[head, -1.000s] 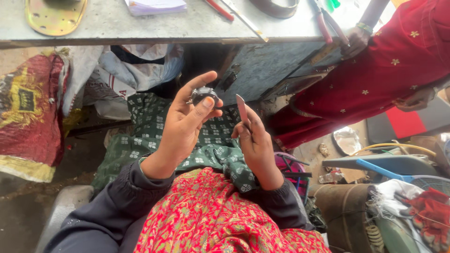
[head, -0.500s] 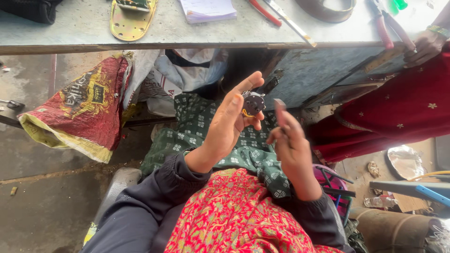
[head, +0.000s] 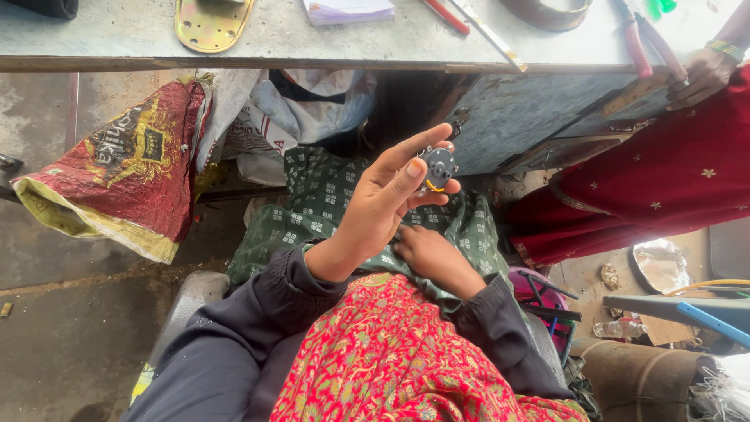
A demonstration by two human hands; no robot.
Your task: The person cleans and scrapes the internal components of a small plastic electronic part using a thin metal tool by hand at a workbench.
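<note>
part: small round grey metal motor-like piece [head: 439, 166] with a yellow wire at its lower edge, held up in the air below the bench edge, above the lap
left hand: left hand [head: 387, 205] raised, palm toward camera, grip closed on the part between thumb and fingertips; index finger stretches up past it
right hand: right hand [head: 426, 254] low on the lap, under the left wrist, resting on the green patterned cloth [head: 328, 211]; fingers curled, can't tell whether it grips anything
clothing: dark blue-grey sleeves on both arms, red floral fabric [head: 391, 359] over the lap nearest the camera
bench: grey bench [head: 101, 35] runs across the top, well above the part
on bench: brass-coloured oval plate [head: 212, 22] at left, pad of white paper [head: 348, 9] near the middle, red-handled tool [head: 447, 16] and a thin metal strip [head: 488, 31] just right of it, red-handled pliers [head: 644, 43] far right
under bench: red and yellow woven sack [head: 125, 172] hangs at left, white plastic bags [head: 305, 101] beside it, blue-grey metal panel [head: 539, 109] behind the part
other person: someone in a red garment with small gold stars [head: 664, 187] at right; their hand [head: 703, 74] sits at the bench edge, touching the pliers handles
floor: bare concrete floor [head: 62, 312] at left; clutter at lower right incl. blue bar [head: 715, 320] and foil dish [head: 660, 266]
</note>
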